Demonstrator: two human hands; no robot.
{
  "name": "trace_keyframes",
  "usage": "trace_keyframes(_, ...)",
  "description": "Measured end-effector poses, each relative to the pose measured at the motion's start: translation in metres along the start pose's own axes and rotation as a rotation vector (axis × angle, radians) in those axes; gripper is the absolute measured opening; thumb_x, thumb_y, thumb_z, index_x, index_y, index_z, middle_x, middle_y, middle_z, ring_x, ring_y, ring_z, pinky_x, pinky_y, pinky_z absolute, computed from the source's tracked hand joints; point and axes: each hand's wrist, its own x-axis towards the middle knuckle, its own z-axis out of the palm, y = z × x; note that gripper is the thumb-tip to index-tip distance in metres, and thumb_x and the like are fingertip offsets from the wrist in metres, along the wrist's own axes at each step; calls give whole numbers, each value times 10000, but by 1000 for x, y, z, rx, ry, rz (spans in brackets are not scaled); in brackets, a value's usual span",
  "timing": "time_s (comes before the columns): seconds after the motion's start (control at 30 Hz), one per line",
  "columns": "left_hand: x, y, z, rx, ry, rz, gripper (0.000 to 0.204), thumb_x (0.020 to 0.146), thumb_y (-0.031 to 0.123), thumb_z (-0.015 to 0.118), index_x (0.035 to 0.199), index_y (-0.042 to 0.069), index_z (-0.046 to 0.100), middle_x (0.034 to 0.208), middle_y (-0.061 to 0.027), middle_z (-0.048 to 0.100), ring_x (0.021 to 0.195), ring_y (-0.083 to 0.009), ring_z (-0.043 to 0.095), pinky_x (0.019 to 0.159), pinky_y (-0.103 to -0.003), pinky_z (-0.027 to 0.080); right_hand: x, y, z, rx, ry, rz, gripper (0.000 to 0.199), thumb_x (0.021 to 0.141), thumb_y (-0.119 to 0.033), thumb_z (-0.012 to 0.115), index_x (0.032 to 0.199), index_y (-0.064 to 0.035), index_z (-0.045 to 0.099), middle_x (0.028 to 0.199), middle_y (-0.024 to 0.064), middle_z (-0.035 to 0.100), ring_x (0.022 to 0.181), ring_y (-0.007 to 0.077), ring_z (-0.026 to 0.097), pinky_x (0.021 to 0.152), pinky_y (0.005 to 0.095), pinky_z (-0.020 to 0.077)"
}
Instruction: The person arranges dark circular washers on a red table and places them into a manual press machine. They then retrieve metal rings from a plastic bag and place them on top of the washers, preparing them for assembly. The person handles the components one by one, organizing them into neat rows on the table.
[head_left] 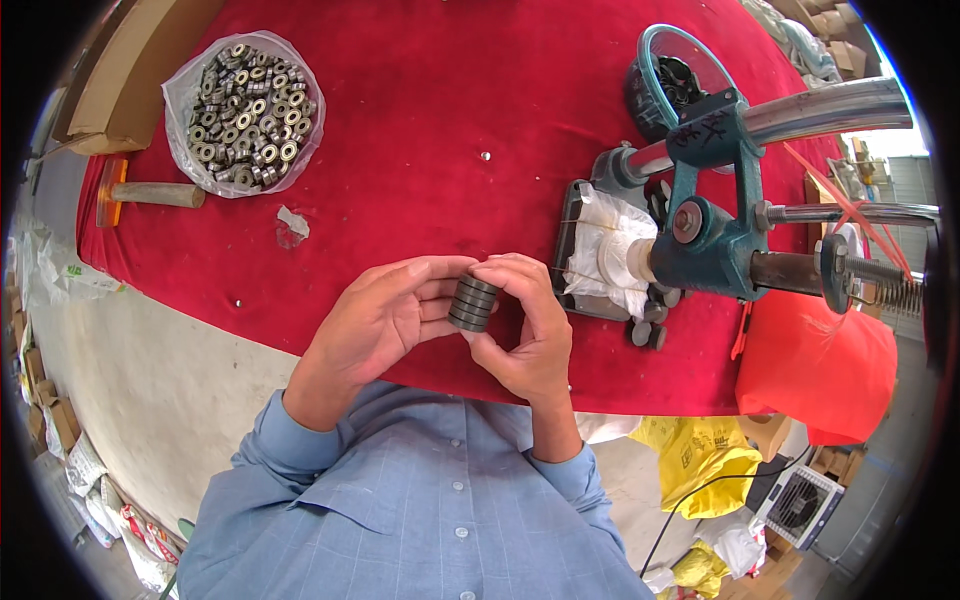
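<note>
A short stack of dark grey round discs [472,303] is held near the front edge of the red-covered table. My right hand [530,325] curves round it from the right, index finger at the upper end and thumb at the lower end. From the other side my left hand [385,310] cups it, thumb reaching toward the top of the stack and fingers stretched behind it. Both hands are closest to each other at the fingertips. The discs' flat faces are mostly hidden, so I cannot tell whether they have holes.
A bag of metal bearings [245,115] stands far left, beside a hammer [155,194] and a cardboard box [140,70]. On the right is a green hand press [700,220] with white cloth [605,250], loose dark discs [648,332] and a blue basket [645,90] behind.
</note>
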Motion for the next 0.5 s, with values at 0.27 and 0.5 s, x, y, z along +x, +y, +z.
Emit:
trace_keyframes(0.27, -6, 4, -2, 27, 4, 32, 493, 1150, 294, 502, 1443, -99, 559, 1379, -238, 658, 1297, -333, 660, 1110, -496, 555, -2, 0, 2, 77, 15, 48, 576, 697, 25, 802, 1257, -57, 695, 1231, 121, 697, 1203, 313, 650, 1053, 422, 527)
trace_keyframes(0.5, 0, -8, 2, -37, -41, -48, 633, 1168, 440, 384, 1489, -93, 504, 1383, -261, 638, 1340, -381, 633, 1120, -506, 544, 0, -1, 4, 119, 7, 31, 582, 681, 40, 778, 1248, -57, 694, 1225, 119, 696, 1216, 317, 641, 1055, 433, 524)
